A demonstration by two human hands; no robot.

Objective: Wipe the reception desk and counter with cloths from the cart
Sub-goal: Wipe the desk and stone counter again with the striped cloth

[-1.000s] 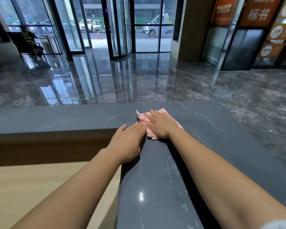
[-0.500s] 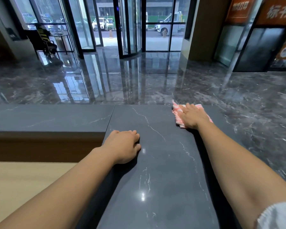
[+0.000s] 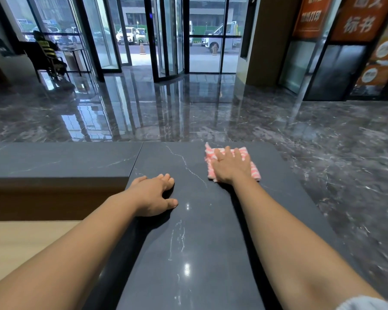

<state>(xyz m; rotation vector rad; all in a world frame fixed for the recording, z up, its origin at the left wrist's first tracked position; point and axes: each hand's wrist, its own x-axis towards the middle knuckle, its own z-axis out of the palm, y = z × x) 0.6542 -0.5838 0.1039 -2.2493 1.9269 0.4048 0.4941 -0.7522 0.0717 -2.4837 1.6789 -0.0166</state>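
Right hand (image 3: 231,166), fingers flat atop the cloth (image 3: 255,173), has swept the counter (image 3: 188,242) from twelve to one o'clock. Left hand (image 3: 152,195) rests empty, seemingly loose, at eleven. Near stretch comes next.

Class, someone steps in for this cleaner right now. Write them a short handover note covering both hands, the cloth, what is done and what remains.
Left hand: relaxed, resting on the dark stone counter near its left edge, holding nothing.
Right hand: fingers spread flat, pressing the pink-and-white striped cloth onto the counter near its far edge.
Done: the cloth is on the counter in wiping position. How much is already wiped does not show.
Left: likely the rest of the counter, then the lower beige desk. The cart is not in view.
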